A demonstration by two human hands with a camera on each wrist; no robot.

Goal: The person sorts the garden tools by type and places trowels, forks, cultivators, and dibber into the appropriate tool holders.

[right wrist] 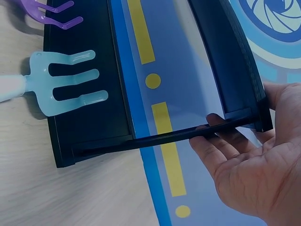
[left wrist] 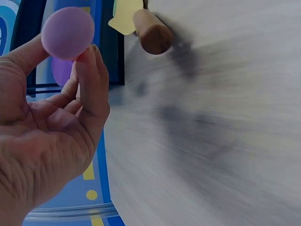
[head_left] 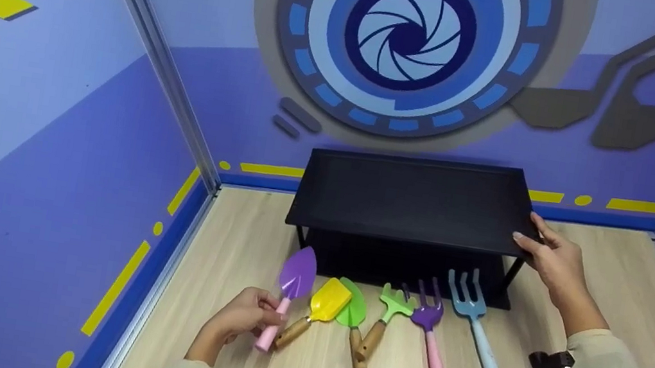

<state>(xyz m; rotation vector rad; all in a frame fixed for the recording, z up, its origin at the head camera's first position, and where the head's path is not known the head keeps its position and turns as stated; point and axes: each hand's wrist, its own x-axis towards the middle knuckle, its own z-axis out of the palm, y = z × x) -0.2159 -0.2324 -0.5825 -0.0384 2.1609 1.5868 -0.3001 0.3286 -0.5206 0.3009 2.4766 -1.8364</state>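
My left hand (head_left: 243,315) pinches the pink handle of a purple-bladed trowel (head_left: 297,275), whose blade points toward a black two-tier shelf (head_left: 409,199). In the left wrist view the round pink handle end (left wrist: 68,33) sits between thumb and fingers. On the right, my right hand (head_left: 558,267) grips the shelf's right end, thumb on the top edge. The right wrist view has its fingers curled round the side by the upper tier. Nearest the left hand lies a yellow shovel (head_left: 329,300) with a wooden handle.
Along the shelf's front lie a green trowel (head_left: 353,308), a green rake (head_left: 395,304), a purple fork with a pink handle (head_left: 428,316) and a light blue fork (head_left: 470,306). Some tines overlap the lower tier. Printed walls (head_left: 199,87) enclose the wooden table (head_left: 625,280).
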